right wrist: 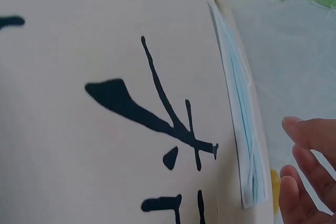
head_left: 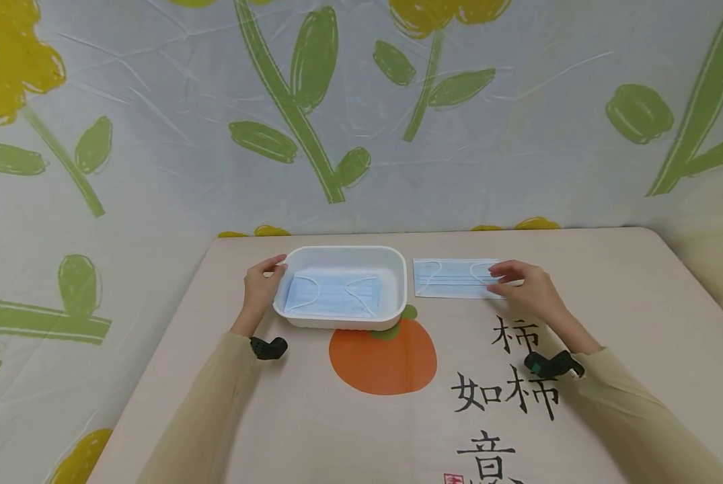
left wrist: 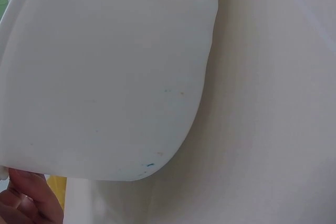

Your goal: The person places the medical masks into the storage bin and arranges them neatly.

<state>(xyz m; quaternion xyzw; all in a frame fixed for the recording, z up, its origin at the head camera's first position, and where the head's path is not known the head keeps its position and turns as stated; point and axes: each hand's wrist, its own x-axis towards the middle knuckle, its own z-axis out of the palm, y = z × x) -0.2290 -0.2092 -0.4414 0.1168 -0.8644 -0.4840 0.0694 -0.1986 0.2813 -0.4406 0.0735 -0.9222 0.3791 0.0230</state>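
A white plastic basin [head_left: 340, 324] stands on the table, with a blue face mask [head_left: 332, 297] lying inside it. My left hand [head_left: 261, 288] holds the basin by its left rim; in the left wrist view the fingers [left wrist: 37, 195] pinch the edge at the bottom left corner. To the right of the basin a second blue face mask [head_left: 452, 279] lies flat, its white ear loops on top. My right hand [head_left: 530, 289] hovers at that mask's right end. In the right wrist view its fingers [right wrist: 310, 135] are spread, apart from the mask.
The pale tabletop [head_left: 300, 403] bears a printed orange persimmon [head_left: 382, 356] and black characters [head_left: 506, 390]. Behind the table's far edge hangs a flowered curtain [head_left: 185, 154]. Dark wrist devices [head_left: 555, 364] sit at both sleeves.
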